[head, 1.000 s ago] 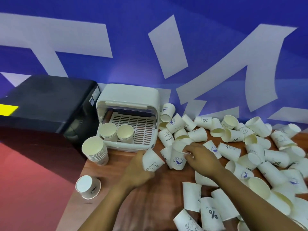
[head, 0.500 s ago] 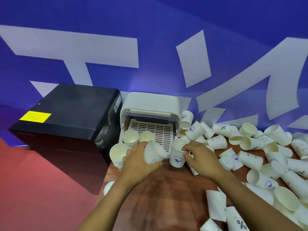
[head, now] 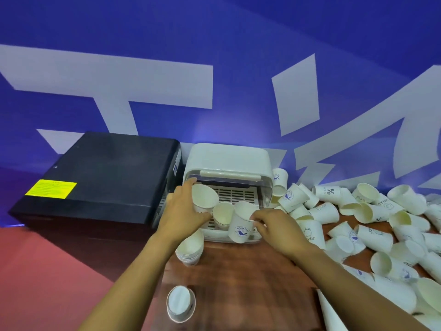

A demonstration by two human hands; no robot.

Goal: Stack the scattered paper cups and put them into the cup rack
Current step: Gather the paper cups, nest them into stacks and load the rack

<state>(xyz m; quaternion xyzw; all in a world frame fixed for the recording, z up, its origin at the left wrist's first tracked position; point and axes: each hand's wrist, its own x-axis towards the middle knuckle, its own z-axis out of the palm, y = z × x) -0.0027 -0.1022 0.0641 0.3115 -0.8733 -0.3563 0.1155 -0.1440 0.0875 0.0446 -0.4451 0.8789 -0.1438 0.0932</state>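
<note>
Left hand point(head: 185, 212) grips a white paper cup with small print low on its wall point(head: 204, 200), mouth tilted toward the camera, at the left mouth of the white plastic cup rack with slatted tray point(head: 229, 161). Right hand point(head: 276, 226) pinches the rim of a white paper cup with a blue whale print point(head: 240, 226), upright, just in front of the rack's front lip. Between both hands, a short stack of white cups point(head: 223, 215) sits inside the rack. Below the left wrist stands another white cup stack point(head: 189, 250) on the brown wooden table point(head: 238, 283). Right of the right hand, a scattered heap of loose white paper cups point(head: 372, 223).

Step, as judged: nesting held cups onto rack stacks. Next move needs each cup upright, aligned over a stack mouth, then lowered. Most cups remain unsorted.
</note>
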